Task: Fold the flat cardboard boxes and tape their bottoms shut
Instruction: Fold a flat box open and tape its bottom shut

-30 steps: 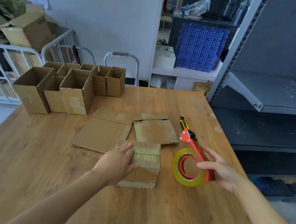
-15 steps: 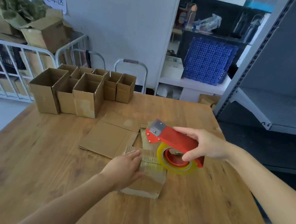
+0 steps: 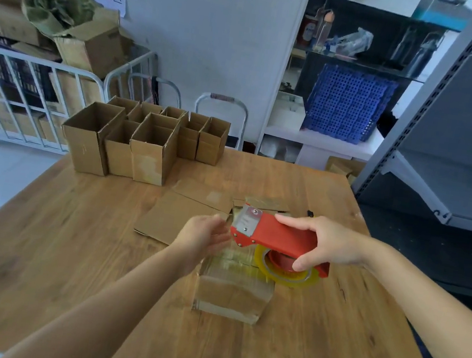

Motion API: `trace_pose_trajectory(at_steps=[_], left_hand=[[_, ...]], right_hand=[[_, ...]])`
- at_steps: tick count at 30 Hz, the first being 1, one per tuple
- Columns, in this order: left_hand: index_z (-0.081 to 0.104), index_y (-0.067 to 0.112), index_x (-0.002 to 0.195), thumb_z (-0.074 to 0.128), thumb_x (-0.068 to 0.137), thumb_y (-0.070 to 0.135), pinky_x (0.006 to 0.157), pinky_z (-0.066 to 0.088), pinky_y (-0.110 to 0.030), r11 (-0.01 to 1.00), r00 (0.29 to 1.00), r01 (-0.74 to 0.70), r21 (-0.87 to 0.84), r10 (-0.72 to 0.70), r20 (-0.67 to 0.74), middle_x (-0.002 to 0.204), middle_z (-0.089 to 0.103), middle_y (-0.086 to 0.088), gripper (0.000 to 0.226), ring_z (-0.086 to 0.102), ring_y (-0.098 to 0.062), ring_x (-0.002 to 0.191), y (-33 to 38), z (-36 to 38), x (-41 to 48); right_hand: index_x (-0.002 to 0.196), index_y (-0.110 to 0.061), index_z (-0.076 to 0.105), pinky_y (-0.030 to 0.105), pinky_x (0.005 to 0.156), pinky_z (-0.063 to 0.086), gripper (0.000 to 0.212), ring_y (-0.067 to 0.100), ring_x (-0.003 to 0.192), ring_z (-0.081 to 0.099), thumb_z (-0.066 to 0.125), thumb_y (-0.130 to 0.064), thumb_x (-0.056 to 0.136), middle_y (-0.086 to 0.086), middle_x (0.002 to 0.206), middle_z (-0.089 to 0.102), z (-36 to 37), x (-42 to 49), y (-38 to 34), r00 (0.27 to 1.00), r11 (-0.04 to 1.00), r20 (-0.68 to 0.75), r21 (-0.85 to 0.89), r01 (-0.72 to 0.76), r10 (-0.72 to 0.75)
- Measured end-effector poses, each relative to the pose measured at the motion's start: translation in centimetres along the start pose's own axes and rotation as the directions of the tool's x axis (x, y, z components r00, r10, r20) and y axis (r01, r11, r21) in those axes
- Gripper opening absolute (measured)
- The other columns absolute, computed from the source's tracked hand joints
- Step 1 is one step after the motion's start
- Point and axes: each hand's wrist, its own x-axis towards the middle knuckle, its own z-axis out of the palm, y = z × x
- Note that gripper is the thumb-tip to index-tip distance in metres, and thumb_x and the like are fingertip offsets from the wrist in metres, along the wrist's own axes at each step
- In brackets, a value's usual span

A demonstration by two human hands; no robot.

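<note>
While right grip (image 3: 334, 242) grasps tape dispenser (image 3: 279, 237), blurred left grip (image 3: 201, 236), released, covers box (image 3: 233, 290) corner.

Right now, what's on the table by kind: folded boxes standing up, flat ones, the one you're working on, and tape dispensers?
Upright folded boxes: 8 (the back ones are partly hidden)
Flat boxes: 2
Tape-covered box lying in front: 1
Tape dispenser: 1
Total: 12
</note>
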Motion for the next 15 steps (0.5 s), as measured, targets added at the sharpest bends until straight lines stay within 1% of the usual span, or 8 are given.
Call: trace_pose_trajectory(at_steps=[1,2,3,5,7,11,13,15], left_hand=[[0.058,-0.004,0.104,0.042,0.102,0.022,0.077,0.055,-0.032,0.984,0.995,0.099,-0.149,-0.096,0.03,0.103,0.067,-0.02,0.031,0.066,-0.026,0.092,0.7,0.1,0.1],[0.057,-0.002,0.1,0.043,0.103,0.023,0.075,0.056,-0.034,0.963,0.984,0.178,-0.203,-0.168,0.067,0.098,0.067,-0.019,0.03,0.066,-0.027,0.089,1.2,0.1,0.1],[0.057,-0.001,0.097,0.044,0.102,0.023,0.07,0.057,-0.034,0.95,0.971,0.233,-0.206,-0.215,0.109,0.092,0.067,-0.016,0.028,0.066,-0.026,0.085,1.5,0.2,0.1],[0.061,0.003,0.101,0.049,0.1,0.021,0.062,0.058,-0.028,0.945,0.95,0.284,-0.164,-0.255,0.18,0.087,0.066,-0.013,0.021,0.064,-0.022,0.08,1.8,0.3,0.0],[0.063,0.002,0.103,0.052,0.098,0.016,0.059,0.056,-0.024,0.949,0.945,0.288,-0.13,-0.26,0.196,0.084,0.067,-0.011,0.018,0.064,-0.019,0.077,1.9,0.3,0.0],[0.064,0.003,0.095,0.051,0.096,0.006,0.055,0.053,-0.02,0.961,0.957,0.253,-0.114,-0.231,0.177,0.072,0.068,-0.008,0.013,0.061,-0.015,0.066,1.8,0.1,0.3],[0.063,0.003,0.092,0.052,0.095,0.005,0.052,0.051,-0.019,0.968,0.964,0.234,-0.092,-0.219,0.15,0.068,0.067,-0.007,0.011,0.059,-0.013,0.062,1.7,0.2,0.2],[0.064,0.003,0.085,0.056,0.093,0.003,0.048,0.048,-0.016,0.979,0.976,0.197,-0.054,-0.19,0.103,0.065,0.067,-0.007,0.011,0.058,-0.011,0.056,1.7,0.2,0.2]], right_hand=[[0.148,-0.046,0.027,0.013,0.079,0.043,0.094,-0.009,0.109,0.046,0.082,-0.025,0.075,-0.025,0.139,0.036,0.0,0.1,-0.1,1.0,1.0,0.008,-0.009,0.0,0.0],[0.149,-0.046,0.027,0.013,0.079,0.042,0.094,-0.01,0.109,0.045,0.082,-0.025,0.075,-0.025,0.14,0.035,0.0,0.1,-0.1,1.0,1.0,0.016,-0.017,0.001,-0.001],[0.149,-0.046,0.026,0.013,0.079,0.041,0.094,-0.011,0.108,0.044,0.082,-0.025,0.076,-0.025,0.139,0.034,0.0,0.2,-0.2,1.0,1.0,0.025,-0.025,0.002,-0.001],[0.148,-0.046,0.025,0.013,0.079,0.041,0.093,-0.01,0.107,0.043,0.081,-0.025,0.077,-0.027,0.136,0.033,-0.1,0.2,-0.5,0.999,0.999,0.036,-0.043,0.004,-0.003],[0.147,-0.047,0.024,0.014,0.078,0.041,0.093,-0.008,0.106,0.044,0.081,-0.025,0.077,-0.028,0.132,0.033,-0.2,0.2,-0.6,0.999,0.998,0.043,-0.055,0.002,0.001],[0.145,-0.052,0.024,0.016,0.08,0.041,0.093,-0.005,0.107,0.044,0.082,-0.028,0.076,-0.026,0.133,0.034,-0.3,0.2,-0.5,0.999,0.998,0.054,-0.066,-0.004,0.007],[0.144,-0.054,0.024,0.017,0.079,0.041,0.093,-0.003,0.107,0.045,0.082,-0.029,0.076,-0.025,0.132,0.035,-0.4,0.2,-0.5,0.998,0.997,0.064,-0.074,-0.005,0.01],[0.143,-0.055,0.025,0.016,0.078,0.04,0.092,-0.004,0.105,0.045,0.082,-0.028,0.076,-0.028,0.128,0.035,-0.5,0.3,-0.6,0.997,0.996,0.073,-0.087,-0.007,0.013]])
